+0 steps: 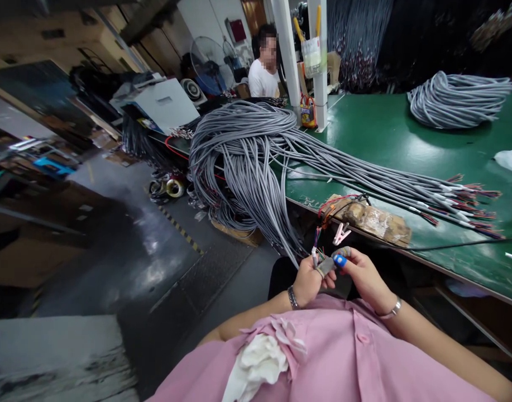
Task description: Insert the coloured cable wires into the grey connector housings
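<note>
My left hand [309, 283] is closed around the end of a grey cable [315, 258], whose thin coloured wires [317, 237] fan out above the fingers. Grey finger covers wrap some fingertips. Close by on the right, my right hand [362, 274] pinches thumb and finger together near the wire tips; a blue band sits on a fingertip. Whatever lies in that pinch is too small to make out. Just beyond the hands, a pale pink clip [341, 234] hangs at the table edge beside a tape-wrapped block [371, 219].
A thick bundle of grey cables [256, 145] drapes over the edge of the green table [377, 123], stripped ends to the right. A coiled cable bundle [459, 100] lies farther back. White posts [287, 56] rise from the table. A person in white [263, 78] is behind, near a fan [209, 64].
</note>
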A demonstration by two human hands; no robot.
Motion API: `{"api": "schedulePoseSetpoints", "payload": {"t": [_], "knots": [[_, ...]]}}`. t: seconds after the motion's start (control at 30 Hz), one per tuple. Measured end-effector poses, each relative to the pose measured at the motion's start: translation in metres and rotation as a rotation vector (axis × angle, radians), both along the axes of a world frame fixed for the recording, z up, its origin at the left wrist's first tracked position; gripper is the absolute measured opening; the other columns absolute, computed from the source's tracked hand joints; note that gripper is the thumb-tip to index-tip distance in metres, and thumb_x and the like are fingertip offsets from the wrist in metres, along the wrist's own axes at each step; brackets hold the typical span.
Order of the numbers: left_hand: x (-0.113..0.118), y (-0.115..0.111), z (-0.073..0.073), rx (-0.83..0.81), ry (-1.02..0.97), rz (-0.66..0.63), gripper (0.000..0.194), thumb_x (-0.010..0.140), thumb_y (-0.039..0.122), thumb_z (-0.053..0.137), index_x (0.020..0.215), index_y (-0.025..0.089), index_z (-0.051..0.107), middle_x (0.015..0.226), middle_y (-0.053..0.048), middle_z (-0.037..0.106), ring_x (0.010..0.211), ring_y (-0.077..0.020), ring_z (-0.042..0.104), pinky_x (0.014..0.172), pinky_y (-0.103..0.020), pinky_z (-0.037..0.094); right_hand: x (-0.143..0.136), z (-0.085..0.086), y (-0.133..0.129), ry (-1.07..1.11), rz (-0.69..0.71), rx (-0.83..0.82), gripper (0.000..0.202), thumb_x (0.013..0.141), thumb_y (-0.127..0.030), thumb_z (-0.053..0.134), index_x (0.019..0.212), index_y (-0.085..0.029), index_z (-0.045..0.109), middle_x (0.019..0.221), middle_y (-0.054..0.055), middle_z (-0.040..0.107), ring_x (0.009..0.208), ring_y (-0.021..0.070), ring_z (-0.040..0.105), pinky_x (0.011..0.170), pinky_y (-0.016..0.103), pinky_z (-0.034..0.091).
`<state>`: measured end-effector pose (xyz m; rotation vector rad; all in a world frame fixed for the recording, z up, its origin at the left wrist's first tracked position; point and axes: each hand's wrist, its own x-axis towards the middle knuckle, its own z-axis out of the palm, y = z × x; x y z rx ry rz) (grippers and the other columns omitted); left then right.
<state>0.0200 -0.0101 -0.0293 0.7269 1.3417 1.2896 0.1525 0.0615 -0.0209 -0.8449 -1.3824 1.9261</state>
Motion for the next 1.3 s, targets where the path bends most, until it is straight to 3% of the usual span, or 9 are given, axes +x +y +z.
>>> {"api": "schedulePoseSetpoints", "payload": {"t": [0.13,0.27,0.6,0.8,1.03,1.3], "knots": [[-0.003,-0.003,0.005,-0.014,0.016,-0.134,0.045,0.075,0.056,0.063,0.073,0.012,0.063,0.061,-0.007,0.065,0.047,-0.0127,0.059,0.047,-0.022,0.046,-0.007,0.006,0.004,0.028,0.117,-0.051,0.025,0.075,-0.043,0.071,0.072,-0.020,0.061,0.051,-0.002,0.058,0.047,0.0123,0.049,0.050,0.027,0.037],[-0.006,-0.009,0.002,-0.013,0.059,-0.149,0.048,0.073,0.059,0.063,0.071,0.011,0.064,0.057,-0.007,0.064,0.047,-0.0129,0.059,0.048,-0.023,0.047,-0.010,0.004,0.011,-0.028,0.178,-0.046,0.029,0.069,-0.045,0.075,0.071,-0.019,0.063,0.052,-0.001,0.059,0.045,0.0112,0.048,0.047,0.026,0.035],[-0.003,-0.006,-0.008,0.036,-0.125,0.157,0.044,0.077,0.056,0.061,0.074,0.012,0.058,0.063,-0.006,0.067,0.042,-0.0133,0.059,0.038,-0.022,0.042,-0.022,0.004,0.003,0.053,0.135,-0.117,0.026,0.079,-0.043,0.066,0.075,-0.020,0.056,0.050,-0.003,0.057,0.043,0.0116,0.049,0.048,0.027,0.032],[-0.004,-0.006,-0.010,0.044,-0.089,0.165,0.040,0.077,0.051,0.063,0.070,0.012,0.058,0.057,-0.005,0.063,0.043,-0.0133,0.059,0.039,-0.022,0.043,-0.028,-0.002,0.006,-0.003,0.091,-0.082,0.024,0.079,-0.040,0.068,0.073,-0.019,0.056,0.049,-0.003,0.055,0.043,0.0106,0.046,0.048,0.027,0.032],[-0.006,-0.004,-0.011,0.062,-0.116,0.267,0.039,0.079,0.050,0.062,0.081,0.012,0.057,0.062,-0.004,0.065,0.043,-0.0130,0.059,0.037,-0.021,0.042,-0.029,0.003,0.004,-0.028,0.017,-0.089,0.027,0.073,-0.041,0.073,0.071,-0.020,0.058,0.053,-0.002,0.055,0.047,0.0115,0.046,0.048,0.027,0.034],[-0.005,-0.002,-0.011,0.073,-0.095,0.326,0.036,0.079,0.049,0.062,0.077,0.014,0.053,0.057,-0.001,0.062,0.039,-0.0107,0.056,0.033,-0.017,0.034,-0.025,-0.008,0.005,-0.125,-0.030,-0.026,0.033,0.068,-0.046,0.075,0.069,-0.017,0.061,0.060,0.000,0.058,0.054,0.0116,0.046,0.052,0.026,0.034]]}}
